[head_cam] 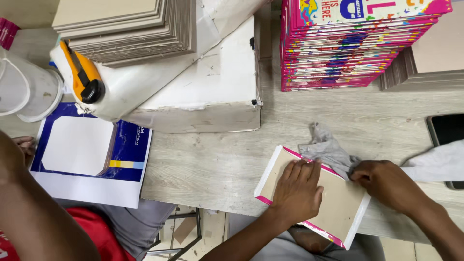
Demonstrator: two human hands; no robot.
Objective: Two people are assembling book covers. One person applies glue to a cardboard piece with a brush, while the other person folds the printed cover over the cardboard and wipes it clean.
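My left hand [298, 189] lies flat, fingers together, on a brown board panel [338, 205] with white edges and pink trim that rests at the near edge of the wooden table [212, 164]. My right hand [384, 184] pinches a crumpled grey cloth [326, 147] at the panel's upper right edge. The panel hangs slightly over the table edge toward me.
A tall stack of pink-edged book covers [348, 48] stands behind. Grey board stacks [130, 26] sit on a white box [212, 87] with an orange utility knife [84, 72]. A blue and white cover [92, 150] lies left beside another person's arm [34, 212]. A dark phone [447, 130] sits right.
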